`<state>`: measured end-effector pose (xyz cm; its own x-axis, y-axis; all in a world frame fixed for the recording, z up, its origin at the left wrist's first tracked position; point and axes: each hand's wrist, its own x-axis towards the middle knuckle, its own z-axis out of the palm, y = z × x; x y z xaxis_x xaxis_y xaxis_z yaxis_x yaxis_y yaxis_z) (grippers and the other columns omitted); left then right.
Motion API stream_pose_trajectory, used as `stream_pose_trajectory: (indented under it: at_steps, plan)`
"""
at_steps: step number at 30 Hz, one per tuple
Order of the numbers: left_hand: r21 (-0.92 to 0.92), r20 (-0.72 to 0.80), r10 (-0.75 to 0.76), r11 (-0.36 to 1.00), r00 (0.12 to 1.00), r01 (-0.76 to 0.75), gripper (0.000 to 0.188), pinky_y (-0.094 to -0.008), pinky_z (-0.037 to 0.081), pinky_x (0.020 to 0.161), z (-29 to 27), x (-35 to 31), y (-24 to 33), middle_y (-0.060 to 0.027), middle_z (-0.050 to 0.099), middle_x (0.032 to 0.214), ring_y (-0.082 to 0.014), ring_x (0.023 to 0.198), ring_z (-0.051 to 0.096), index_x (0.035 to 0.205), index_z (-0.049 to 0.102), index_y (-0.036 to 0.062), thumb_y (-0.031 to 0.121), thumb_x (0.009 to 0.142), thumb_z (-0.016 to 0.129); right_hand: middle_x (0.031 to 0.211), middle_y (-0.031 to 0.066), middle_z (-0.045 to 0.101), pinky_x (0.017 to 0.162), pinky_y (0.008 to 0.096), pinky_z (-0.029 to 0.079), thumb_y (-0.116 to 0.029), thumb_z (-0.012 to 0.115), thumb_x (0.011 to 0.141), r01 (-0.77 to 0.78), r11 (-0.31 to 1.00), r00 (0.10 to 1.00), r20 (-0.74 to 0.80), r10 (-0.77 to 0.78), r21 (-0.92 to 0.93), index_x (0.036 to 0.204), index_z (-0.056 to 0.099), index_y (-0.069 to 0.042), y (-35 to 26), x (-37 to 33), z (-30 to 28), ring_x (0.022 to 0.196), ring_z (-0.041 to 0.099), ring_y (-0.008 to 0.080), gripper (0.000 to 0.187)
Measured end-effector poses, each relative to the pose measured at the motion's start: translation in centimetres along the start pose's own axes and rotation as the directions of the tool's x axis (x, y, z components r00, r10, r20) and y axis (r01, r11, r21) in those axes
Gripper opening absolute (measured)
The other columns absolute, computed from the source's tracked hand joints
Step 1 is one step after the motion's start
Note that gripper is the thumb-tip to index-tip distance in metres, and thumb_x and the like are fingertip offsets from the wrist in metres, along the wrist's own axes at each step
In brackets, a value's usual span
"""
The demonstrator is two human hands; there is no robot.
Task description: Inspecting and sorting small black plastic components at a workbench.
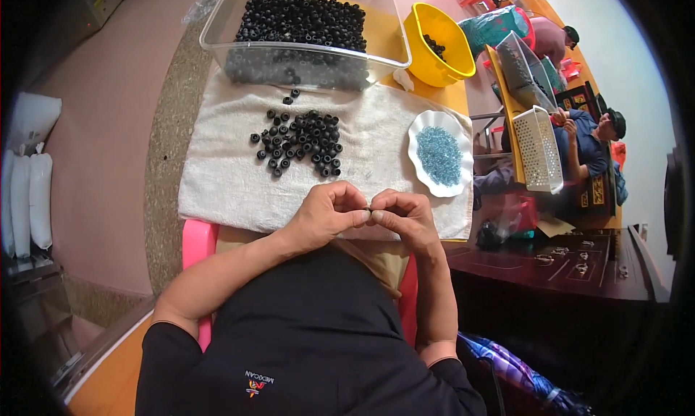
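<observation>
My left hand and my right hand meet above the near edge of a white towel. Both are closed in a pinch, fingertips almost touching, around something small and dark that I cannot make out. Just beyond my left hand lies a loose pile of small black round pieces, several showing a hole in the end. To the right of the pile, a white scalloped dish holds many tiny, clear light-blue pieces.
A clear plastic bin full of black pieces stands at the far side, beside a yellow basin with a few more. At the right, a person sits by a white perforated basket. A dark table stands near right.
</observation>
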<state>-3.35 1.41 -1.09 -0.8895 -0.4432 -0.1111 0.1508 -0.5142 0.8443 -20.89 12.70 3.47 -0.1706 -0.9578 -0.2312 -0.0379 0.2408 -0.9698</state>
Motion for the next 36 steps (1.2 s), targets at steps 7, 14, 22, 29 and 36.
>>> stream_pose_trajectory:
  at_steps: [7,14,22,29,36]
  plan:
    - [0.052,-0.006,0.028,0.998,1.000,-0.027,0.009,-0.0241,0.053,0.073,-0.1,-0.1,-0.1,-0.0069,0.068,0.090,-0.0108,0.082,0.065,0.095,0.061,-0.0003,0.002,0.088,0.067,0.090,0.0091,0.065,0.075,0.0264,0.050,0.002,0.069,0.085,0.053,0.998,0.997,-0.047,-0.055,-0.039,0.089,0.069,0.004,0.5,-0.1,0.6,0.081,0.063,0.0152,0.005]
    - [-0.016,-0.043,0.017,1.000,0.999,-0.017,0.008,-0.0241,0.053,0.072,-0.2,0.2,0.1,-0.0047,0.067,0.086,-0.0098,0.079,0.064,0.093,0.061,-0.0001,0.002,0.088,0.067,0.093,0.0101,0.067,0.074,0.0275,0.051,0.000,0.073,0.081,0.327,0.903,0.889,-0.234,-0.394,-0.281,0.095,0.069,-0.001,2.0,-0.2,2.1,0.084,0.065,0.0178,0.014]
    - [-0.081,-0.098,-0.009,0.997,0.995,0.001,0.009,-0.0239,0.053,0.071,0.1,0.0,-0.1,-0.0043,0.066,0.085,-0.0089,0.077,0.063,0.092,0.061,0.0004,0.003,0.088,0.068,0.089,0.0166,0.069,0.066,0.0341,0.054,0.012,0.069,0.074,0.475,0.385,0.599,-0.030,-0.800,-0.791,0.106,0.063,0.000,1.3,-0.1,3.9,0.076,0.068,0.0292,0.034]
    - [-0.107,-0.131,-0.019,0.994,0.991,0.005,0.010,-0.0234,0.052,0.071,0.2,-0.2,0.1,-0.0032,0.066,0.084,-0.0088,0.077,0.062,0.092,0.061,0.0010,0.004,0.087,0.070,0.093,0.0180,0.069,0.068,0.0364,0.056,0.007,0.076,0.069,0.452,0.329,0.570,-0.015,-0.821,-0.829,0.109,0.062,0.002,1.4,-0.1,4.4,0.080,0.069,0.0319,0.042]
    - [-0.087,-0.141,0.034,0.995,0.989,-0.046,0.011,-0.0223,0.051,0.070,0.1,-0.1,-0.3,-0.0023,0.065,0.082,-0.0075,0.076,0.061,0.091,0.061,0.0011,0.004,0.086,0.070,0.091,0.0173,0.069,0.069,0.0365,0.057,0.005,0.079,0.067,0.422,0.218,0.512,0.032,-0.858,-0.880,0.109,0.061,0.002,1.8,0.3,4.8,0.080,0.069,0.0324,0.046]
